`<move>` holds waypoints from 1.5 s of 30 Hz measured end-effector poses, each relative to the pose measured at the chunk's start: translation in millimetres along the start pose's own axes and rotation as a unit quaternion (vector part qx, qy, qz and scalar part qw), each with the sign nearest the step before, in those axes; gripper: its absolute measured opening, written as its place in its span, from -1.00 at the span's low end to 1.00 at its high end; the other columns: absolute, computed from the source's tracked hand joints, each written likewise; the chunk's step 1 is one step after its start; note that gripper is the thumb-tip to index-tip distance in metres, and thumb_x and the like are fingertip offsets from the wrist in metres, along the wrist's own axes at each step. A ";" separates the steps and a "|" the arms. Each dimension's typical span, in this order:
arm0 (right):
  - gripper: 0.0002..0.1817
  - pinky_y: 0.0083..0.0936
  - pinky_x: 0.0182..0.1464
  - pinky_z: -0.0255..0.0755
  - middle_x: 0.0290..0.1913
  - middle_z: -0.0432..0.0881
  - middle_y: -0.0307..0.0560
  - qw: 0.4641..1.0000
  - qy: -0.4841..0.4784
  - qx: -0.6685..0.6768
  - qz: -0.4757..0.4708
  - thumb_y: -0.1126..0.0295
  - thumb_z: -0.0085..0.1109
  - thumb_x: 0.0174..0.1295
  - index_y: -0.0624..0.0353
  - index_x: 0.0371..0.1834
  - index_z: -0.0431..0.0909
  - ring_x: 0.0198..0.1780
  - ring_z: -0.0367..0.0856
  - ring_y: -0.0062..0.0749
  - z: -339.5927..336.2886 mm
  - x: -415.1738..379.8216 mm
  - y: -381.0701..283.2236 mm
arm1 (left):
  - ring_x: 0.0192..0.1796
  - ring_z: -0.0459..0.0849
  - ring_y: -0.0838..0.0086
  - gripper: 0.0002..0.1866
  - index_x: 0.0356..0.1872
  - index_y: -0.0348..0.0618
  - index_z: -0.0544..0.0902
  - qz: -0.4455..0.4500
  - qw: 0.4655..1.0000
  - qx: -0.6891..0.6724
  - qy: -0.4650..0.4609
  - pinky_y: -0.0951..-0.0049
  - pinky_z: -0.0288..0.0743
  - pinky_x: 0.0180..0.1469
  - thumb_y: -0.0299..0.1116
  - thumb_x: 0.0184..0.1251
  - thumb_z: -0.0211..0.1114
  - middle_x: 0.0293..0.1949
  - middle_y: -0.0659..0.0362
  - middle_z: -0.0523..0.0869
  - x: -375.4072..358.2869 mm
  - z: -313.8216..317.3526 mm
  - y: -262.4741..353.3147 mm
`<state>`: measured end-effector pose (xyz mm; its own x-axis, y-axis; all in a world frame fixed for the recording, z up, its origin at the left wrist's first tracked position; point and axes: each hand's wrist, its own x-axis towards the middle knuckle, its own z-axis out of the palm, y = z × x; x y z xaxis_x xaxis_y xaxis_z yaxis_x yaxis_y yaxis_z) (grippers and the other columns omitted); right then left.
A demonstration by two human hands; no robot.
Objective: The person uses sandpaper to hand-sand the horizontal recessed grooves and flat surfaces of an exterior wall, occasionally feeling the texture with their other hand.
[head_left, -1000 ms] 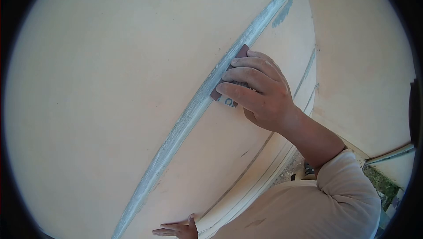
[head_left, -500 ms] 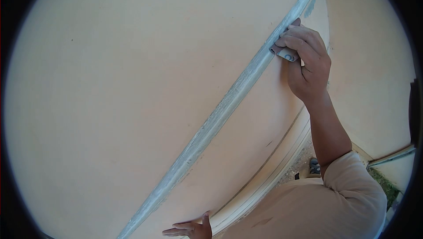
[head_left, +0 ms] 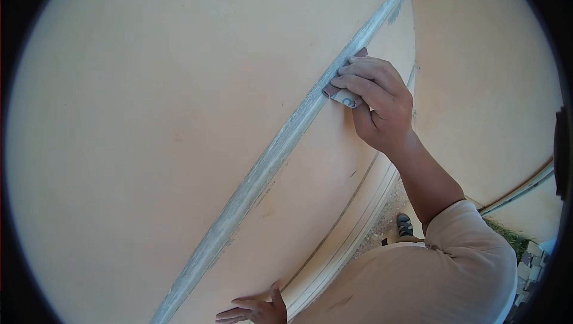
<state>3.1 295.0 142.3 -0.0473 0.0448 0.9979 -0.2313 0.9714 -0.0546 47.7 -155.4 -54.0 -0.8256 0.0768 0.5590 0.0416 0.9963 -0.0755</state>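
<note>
A folded piece of sandpaper [head_left: 346, 98], brown on one face and pale with blue print on the other, is held in my right hand [head_left: 382, 100]. It rests against the grey filled strip [head_left: 262, 169] that runs diagonally across the peach wall [head_left: 149, 115]. My fingers are bent around the sandpaper, and its upper end touches the strip's edge. At the bottom of the view, my left hand [head_left: 256, 312] has its fingers spread against the wall near the ledge, holding nothing.
A moulded ledge [head_left: 340, 246] with a dark line beside it curves along the wall's base. My sandalled foot [head_left: 404, 225] stands on gravelly ground. Another wall [head_left: 477, 85] meets this one at the right, with grass [head_left: 507, 239] and paving blocks [head_left: 530, 267] below.
My right hand and the sandpaper have moved left and down in view, while the wall and strip have also shifted left. My left hand stays spread on the wall. More paving shows at lower right.
</note>
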 end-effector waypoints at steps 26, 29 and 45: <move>-0.73 -0.14 0.19 0.54 -0.14 0.60 -0.25 0.982 -0.124 0.137 -0.033 0.58 0.32 0.03 0.06 -0.17 0.67 0.08 0.61 -0.26 -16.4 13.7 -39.2 | 0.42 -0.52 -0.75 0.58 0.47 -0.67 -0.18 -0.021 0.998 0.054 0.038 -0.72 -0.50 0.30 0.70 -0.15 0.19 0.32 -0.87 -0.42 10.1 -18.2 9.3; -0.77 -0.14 0.19 0.55 -0.13 0.59 -0.26 0.982 -0.128 0.135 -0.037 0.57 0.32 0.05 0.06 -0.21 0.65 0.08 0.61 -0.28 -16.8 15.2 -36.1 | 0.42 -0.52 -0.75 0.59 0.48 -0.67 -0.18 -0.029 0.997 0.056 0.035 -0.71 -0.51 0.30 0.70 -0.16 0.20 0.32 -0.86 -0.43 11.1 -21.8 8.7; -0.88 -0.36 -0.06 0.34 -0.33 0.61 -0.39 0.995 -0.099 -0.022 -0.017 0.42 0.40 0.11 -0.07 -0.35 0.64 -0.17 0.58 -0.45 -20.3 29.5 -4.1 | 0.43 -0.54 -0.72 0.62 0.48 -0.67 -0.21 -0.065 0.998 0.023 -0.005 -0.67 -0.52 0.33 0.69 -0.21 0.25 0.34 -0.83 -0.45 14.6 -29.3 16.6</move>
<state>22.4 297.1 172.6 -0.2318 -0.0320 0.9722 -0.1944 0.9808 -0.0141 52.8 -136.6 -23.0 -0.8281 -0.0526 0.5581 -0.0916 0.9949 -0.0421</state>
